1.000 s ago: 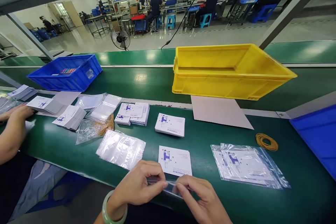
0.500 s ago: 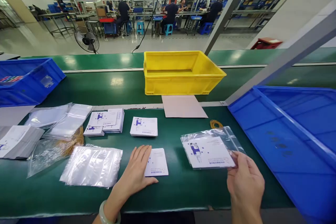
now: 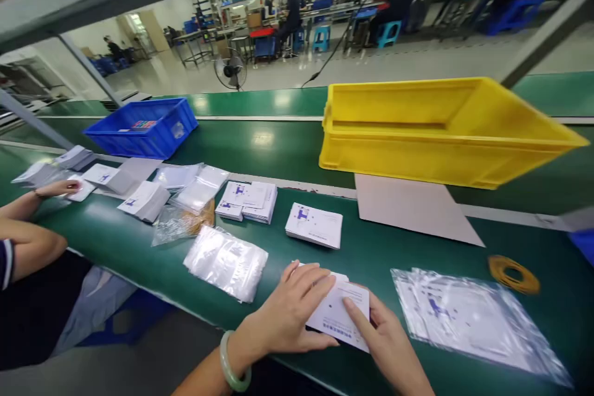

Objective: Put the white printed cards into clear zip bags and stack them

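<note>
A small stack of white printed cards (image 3: 341,315) is between my two hands near the front of the green bench. My left hand (image 3: 297,306) lies across its left side, with the fingers over the top and the thumb along the near edge. My right hand (image 3: 383,334) grips the right edge, thumb on top. To the right lie clear bags with printed cards inside (image 3: 468,322), apart from my hand. Beyond my hands sits a neat stack of the same cards (image 3: 314,226). A pile of clear plastic bags (image 3: 227,263) rests to the left.
A yellow bin (image 3: 417,148) stands at the back, with cardboard (image 3: 413,207) before it. Rubber bands (image 3: 514,274) lie at right. More card stacks (image 3: 248,201) and a blue bin (image 3: 143,130) are leftward. At far left, a co-worker's hand (image 3: 58,189) touches cards.
My right hand has let go of the bagged cards, which now lie on the bench, and has moved left onto the card stack. The view has turned left, bringing a co-worker into sight.
</note>
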Demonstrator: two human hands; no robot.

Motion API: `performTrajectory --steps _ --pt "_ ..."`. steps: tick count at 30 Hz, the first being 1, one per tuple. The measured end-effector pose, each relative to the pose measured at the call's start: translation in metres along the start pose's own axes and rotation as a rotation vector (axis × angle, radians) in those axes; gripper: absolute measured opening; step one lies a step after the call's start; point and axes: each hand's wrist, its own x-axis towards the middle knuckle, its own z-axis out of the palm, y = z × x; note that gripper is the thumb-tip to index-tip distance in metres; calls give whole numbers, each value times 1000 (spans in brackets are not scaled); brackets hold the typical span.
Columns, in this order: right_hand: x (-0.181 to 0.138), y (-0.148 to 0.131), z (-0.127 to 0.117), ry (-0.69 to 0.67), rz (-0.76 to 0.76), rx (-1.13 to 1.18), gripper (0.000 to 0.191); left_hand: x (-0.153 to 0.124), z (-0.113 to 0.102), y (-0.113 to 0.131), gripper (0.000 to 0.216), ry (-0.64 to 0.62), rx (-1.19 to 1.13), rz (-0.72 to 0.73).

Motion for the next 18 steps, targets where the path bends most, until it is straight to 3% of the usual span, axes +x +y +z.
performTrajectory --steps 2,5,7,9,11,15,18 --pt "0 1 0 -15 89 83 50 -15 -8 -4 82 114 71 -135" --pt "2 7 -14 80 216 181 60 -44 -19 -14 48 203 180 -547" --pt "5 11 -24 93 301 210 68 -63 -22 -20 28 131 246 -823" --pt "6 10 -27 93 364 223 74 -78 -21 -25 14 34 264 -986" --pt "5 5 -23 106 359 217 74 -88 -18 -27 6 25 224 -1020" --pt "-4 -17 -1 169 268 124 67 -94 -22 -27 29 168 50 -905" --pt "-10 -32 11 184 267 34 74 -91 -32 -27 34 281 -30 -831"
